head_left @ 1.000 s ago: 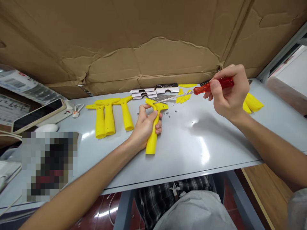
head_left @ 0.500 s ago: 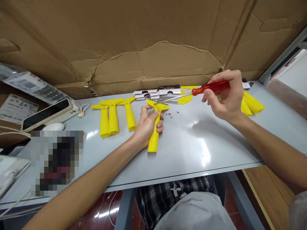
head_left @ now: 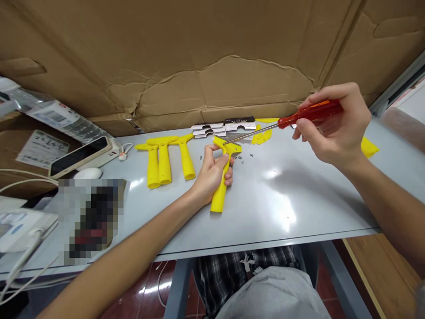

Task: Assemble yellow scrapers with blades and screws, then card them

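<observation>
My left hand wraps around a yellow scraper handle, its wide T-shaped head pointing away from me. In my right hand is a screwdriver with a red see-through grip, held at a slant. Its metal shaft reaches left to the scraper head, and the tip appears to touch it near a hole. Small screws lie on the table just right of my left fingers. Further left rest more yellow scraper handles, three in all.
Behind the work lie white-and-black blade boxes, flat metal blades and yellow plates. A cardboard wall closes the back. To the left are a phone, a white mouse and cables. Another yellow piece lies behind my right wrist.
The view has shifted, so table items appear further right. My right hand has moved outward and slightly up with the screwdriver, its tip staying at the scraper head. My left grip looks unchanged.
</observation>
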Tool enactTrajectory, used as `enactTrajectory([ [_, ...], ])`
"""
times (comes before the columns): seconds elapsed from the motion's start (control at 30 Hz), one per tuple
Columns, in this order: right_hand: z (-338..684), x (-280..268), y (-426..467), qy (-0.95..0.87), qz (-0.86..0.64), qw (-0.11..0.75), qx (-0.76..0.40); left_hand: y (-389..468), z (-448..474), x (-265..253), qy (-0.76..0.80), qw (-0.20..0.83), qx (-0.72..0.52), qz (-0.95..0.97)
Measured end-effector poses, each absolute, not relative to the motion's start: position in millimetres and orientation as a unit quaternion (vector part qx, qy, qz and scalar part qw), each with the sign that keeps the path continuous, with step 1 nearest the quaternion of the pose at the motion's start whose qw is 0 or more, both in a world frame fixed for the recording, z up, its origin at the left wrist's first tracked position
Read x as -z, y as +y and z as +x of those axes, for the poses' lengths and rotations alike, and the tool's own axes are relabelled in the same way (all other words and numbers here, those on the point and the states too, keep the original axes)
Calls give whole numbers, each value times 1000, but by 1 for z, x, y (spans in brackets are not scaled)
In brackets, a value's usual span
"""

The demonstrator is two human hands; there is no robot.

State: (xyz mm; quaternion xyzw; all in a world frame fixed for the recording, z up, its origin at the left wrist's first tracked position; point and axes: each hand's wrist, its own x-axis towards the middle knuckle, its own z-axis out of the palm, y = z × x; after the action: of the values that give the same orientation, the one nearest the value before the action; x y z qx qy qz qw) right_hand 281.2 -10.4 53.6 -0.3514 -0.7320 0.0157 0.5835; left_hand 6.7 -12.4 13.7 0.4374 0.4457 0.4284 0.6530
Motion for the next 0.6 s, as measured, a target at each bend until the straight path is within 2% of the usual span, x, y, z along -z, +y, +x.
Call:
enactTrajectory([
  [0.33,285,-56,-6,-718,-306,620,79,-12,6,-10,440,650,-425,450],
  [0.6,287,-59,0,-731,-286,617,51,-13,7,-12,439,652,-428,447],
])
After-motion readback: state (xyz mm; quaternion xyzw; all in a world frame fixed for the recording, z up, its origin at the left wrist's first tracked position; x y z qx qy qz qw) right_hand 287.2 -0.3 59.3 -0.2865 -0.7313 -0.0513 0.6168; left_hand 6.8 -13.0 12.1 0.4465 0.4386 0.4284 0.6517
